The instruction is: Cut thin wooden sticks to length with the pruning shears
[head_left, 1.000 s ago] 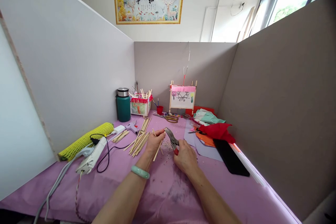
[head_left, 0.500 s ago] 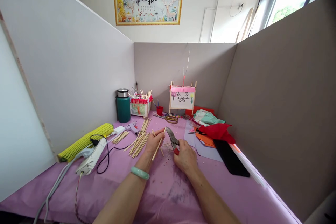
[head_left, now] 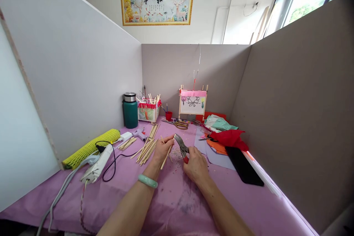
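My left hand [head_left: 161,150] pinches a thin bamboo stick [head_left: 166,156] that slants down toward me over the purple table cover. My right hand [head_left: 195,165] grips the red handles of a pair of metal cutting pliers [head_left: 181,146], whose jaws sit at the stick's upper end. Small wood chips lie on the cover just below the jaws. A loose pile of bamboo sticks [head_left: 146,148] lies right beside my left hand. A green bangle [head_left: 148,180] is on my left wrist.
Left of the hands lie a white power strip [head_left: 96,164] with black cable, a glue gun [head_left: 139,132] and a yellow foam net roll [head_left: 88,147]. A teal flask [head_left: 129,110], a stick box [head_left: 148,110] and a small paper lantern frame [head_left: 193,102] stand at the back. Red paper [head_left: 229,137] and a black phone [head_left: 243,166] lie right.
The stick's upper end has come up to the plier jaws; a second ago it pointed lower, away from them. Both hands stay in nearly the same place.
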The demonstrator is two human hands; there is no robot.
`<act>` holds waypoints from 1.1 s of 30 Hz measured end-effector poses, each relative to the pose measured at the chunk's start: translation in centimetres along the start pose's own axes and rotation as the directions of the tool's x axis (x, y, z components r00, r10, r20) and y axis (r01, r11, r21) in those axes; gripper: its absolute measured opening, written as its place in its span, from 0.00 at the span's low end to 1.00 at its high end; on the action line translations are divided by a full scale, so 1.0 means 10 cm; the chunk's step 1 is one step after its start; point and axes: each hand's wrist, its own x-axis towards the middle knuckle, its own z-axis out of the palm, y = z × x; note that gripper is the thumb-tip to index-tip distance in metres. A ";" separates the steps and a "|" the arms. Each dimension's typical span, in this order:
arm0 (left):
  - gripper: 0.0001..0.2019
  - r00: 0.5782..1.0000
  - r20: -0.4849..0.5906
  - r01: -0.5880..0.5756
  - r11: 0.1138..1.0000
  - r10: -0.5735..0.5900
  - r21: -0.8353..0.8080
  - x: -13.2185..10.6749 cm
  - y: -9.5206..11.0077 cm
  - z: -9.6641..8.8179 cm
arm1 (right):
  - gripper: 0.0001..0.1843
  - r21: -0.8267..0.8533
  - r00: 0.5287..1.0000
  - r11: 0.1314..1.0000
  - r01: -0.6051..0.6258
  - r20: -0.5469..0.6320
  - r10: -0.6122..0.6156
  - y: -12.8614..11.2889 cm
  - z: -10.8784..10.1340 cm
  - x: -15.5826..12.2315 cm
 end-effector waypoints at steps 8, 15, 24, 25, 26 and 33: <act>0.24 1.000 0.004 -0.001 1.000 0.001 0.002 0.00 -0.02 0.00 | 0.08 -0.018 0.996 0.999 -0.042 0.072 0.044 -0.03 -0.02 0.01; 0.21 0.999 0.046 0.005 1.000 -0.004 -0.021 0.05 -0.09 -0.02 | 0.13 0.021 1.000 1.000 -0.009 -0.010 0.009 -0.01 -0.02 0.01; 0.19 0.999 0.053 0.007 1.000 -0.009 0.027 0.02 -0.04 -0.03 | 0.26 -0.008 0.998 1.000 0.011 -0.064 -0.012 0.00 0.05 -0.02; 0.19 0.999 0.052 0.007 0.999 -0.009 0.032 0.02 -0.04 -0.02 | 0.27 -0.014 0.998 1.000 0.011 -0.067 -0.012 0.00 0.05 -0.02; 0.19 0.999 0.050 0.005 0.999 -0.007 0.037 0.01 -0.03 -0.02 | 0.28 -0.020 0.997 1.000 0.011 -0.070 -0.013 -0.01 0.05 -0.02; 0.17 0.999 0.025 -0.022 0.997 0.020 0.074 0.00 0.00 0.00 | 0.22 -0.027 0.999 1.000 0.003 -0.033 -0.004 -0.02 0.03 -0.02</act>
